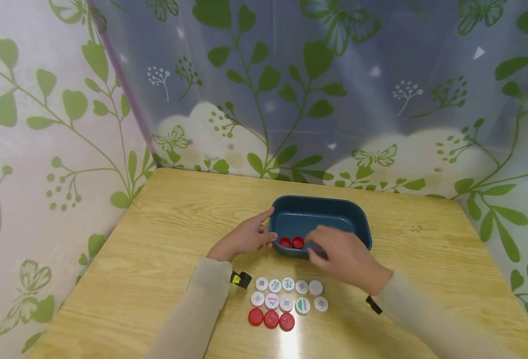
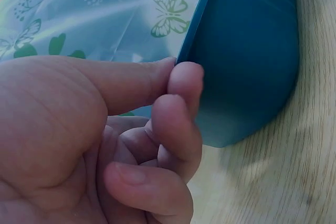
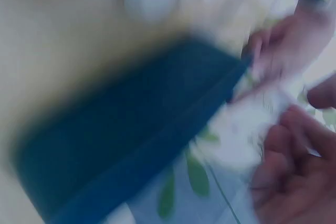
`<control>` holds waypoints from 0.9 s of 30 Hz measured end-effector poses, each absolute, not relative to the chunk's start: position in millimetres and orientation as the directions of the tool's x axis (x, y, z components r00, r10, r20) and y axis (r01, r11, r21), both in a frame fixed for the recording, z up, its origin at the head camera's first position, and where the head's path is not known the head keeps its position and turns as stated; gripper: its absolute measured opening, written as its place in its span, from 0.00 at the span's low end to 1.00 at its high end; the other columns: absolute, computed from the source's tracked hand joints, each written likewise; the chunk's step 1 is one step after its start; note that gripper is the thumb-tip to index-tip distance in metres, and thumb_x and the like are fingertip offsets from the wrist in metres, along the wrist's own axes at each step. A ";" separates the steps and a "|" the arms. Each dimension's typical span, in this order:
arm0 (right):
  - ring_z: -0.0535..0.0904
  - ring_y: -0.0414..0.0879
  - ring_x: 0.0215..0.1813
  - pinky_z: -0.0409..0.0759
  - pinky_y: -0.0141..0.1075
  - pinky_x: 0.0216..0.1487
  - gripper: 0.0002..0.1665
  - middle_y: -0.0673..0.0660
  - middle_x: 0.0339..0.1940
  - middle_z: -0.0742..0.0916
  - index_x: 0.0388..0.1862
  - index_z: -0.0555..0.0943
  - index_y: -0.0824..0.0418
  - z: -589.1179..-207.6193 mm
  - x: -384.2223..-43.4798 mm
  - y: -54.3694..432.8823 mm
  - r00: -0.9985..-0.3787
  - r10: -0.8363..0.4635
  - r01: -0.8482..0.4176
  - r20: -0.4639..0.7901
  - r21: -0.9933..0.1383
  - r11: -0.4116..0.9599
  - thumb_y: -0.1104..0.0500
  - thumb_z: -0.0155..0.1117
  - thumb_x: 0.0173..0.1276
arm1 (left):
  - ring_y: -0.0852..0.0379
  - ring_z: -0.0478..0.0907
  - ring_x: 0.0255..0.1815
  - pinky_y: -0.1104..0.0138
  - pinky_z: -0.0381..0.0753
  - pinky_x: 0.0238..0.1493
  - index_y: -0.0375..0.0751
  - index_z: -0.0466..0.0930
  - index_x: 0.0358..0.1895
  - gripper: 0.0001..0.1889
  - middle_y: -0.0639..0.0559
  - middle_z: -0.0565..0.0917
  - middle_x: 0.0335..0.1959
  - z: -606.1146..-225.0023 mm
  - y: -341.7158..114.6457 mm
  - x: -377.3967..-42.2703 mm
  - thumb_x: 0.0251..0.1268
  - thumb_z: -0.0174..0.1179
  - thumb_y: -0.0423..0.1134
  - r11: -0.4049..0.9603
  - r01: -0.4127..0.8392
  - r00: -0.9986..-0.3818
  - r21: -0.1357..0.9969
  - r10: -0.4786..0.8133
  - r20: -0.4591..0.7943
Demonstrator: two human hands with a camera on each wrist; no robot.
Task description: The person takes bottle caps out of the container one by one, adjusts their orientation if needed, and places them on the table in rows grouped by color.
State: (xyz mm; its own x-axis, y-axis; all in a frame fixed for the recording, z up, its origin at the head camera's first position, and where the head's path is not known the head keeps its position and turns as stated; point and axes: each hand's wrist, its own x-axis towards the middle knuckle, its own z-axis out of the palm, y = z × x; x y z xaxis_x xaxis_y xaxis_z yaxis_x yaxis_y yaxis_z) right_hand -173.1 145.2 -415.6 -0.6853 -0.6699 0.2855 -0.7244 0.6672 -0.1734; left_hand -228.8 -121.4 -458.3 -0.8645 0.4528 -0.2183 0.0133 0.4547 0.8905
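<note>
A dark blue plastic bin (image 1: 317, 204) stands on the table. My left hand (image 1: 246, 235) pinches the rim at its left end, thumb against fingers, as the left wrist view (image 2: 121, 124) shows. Two red bottle caps (image 1: 297, 243) lie inside, in the near left corner. Over the near side of the bin hovers my right hand (image 1: 342, 257), its fingertips just right of those caps. In the blurred right wrist view the right hand (image 3: 294, 166) has its thumb apart from loosely bent fingers, with nothing seen between them.
In front of the bin, several white bottle caps (image 1: 286, 304) lie in two rows. Three red bottle caps (image 1: 271, 319) form a row nearest me. The wooden table (image 1: 156, 239) meets a leaf-patterned curtain (image 1: 264, 89) at the back and sides.
</note>
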 end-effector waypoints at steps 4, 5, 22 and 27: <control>0.73 0.39 0.23 0.75 0.36 0.27 0.09 0.47 0.24 0.80 0.35 0.83 0.56 -400.5 -217.3 135.7 -0.730 -0.683 -0.684 0.028 -0.041 0.729 0.54 0.74 0.68 | 0.57 0.67 0.20 0.65 0.74 0.32 0.52 0.45 0.86 0.41 0.32 0.85 0.36 -457.5 -122.3 -228.1 0.79 0.59 0.40 0.462 0.015 -0.870 0.887 0.443 -0.217; 0.72 0.39 0.22 0.74 0.37 0.26 0.11 0.47 0.23 0.80 0.34 0.83 0.57 -400.0 -226.3 131.9 -0.730 -0.681 -0.680 -0.052 -0.043 0.732 0.53 0.74 0.68 | 0.57 0.67 0.20 0.65 0.73 0.32 0.52 0.45 0.86 0.41 0.32 0.85 0.36 -457.5 -122.3 -228.1 0.79 0.59 0.40 0.465 0.017 -0.871 0.885 0.442 -0.215; 0.74 0.41 0.31 0.78 0.40 0.38 0.06 0.47 0.30 0.81 0.33 0.84 0.52 -432.7 -270.6 122.2 -0.519 -0.808 -0.831 -0.279 -0.058 0.554 0.56 0.70 0.72 | 0.57 0.66 0.20 0.65 0.69 0.29 0.49 0.46 0.86 0.39 0.33 0.84 0.35 -456.1 -117.8 -227.5 0.80 0.57 0.40 0.476 0.038 -0.874 0.879 0.442 -0.202; 0.71 0.41 0.32 0.72 0.39 0.40 0.06 0.46 0.31 0.80 0.39 0.85 0.53 -430.1 -282.5 136.3 -0.536 -0.754 -0.729 -0.379 -0.243 0.640 0.59 0.61 0.74 | 0.56 0.68 0.21 0.64 0.71 0.31 0.51 0.46 0.86 0.39 0.33 0.85 0.36 -455.8 -119.3 -226.8 0.80 0.58 0.41 0.489 0.030 -0.874 0.872 0.436 -0.214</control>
State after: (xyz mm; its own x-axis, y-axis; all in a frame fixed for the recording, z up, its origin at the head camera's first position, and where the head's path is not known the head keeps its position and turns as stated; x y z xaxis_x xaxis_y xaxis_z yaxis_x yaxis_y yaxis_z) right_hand -282.5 136.3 -430.1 -0.5361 -0.7544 -0.3788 -0.7289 0.6400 -0.2430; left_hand -226.8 -119.3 -455.8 -0.8744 0.4356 -0.2140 0.0303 0.4891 0.8717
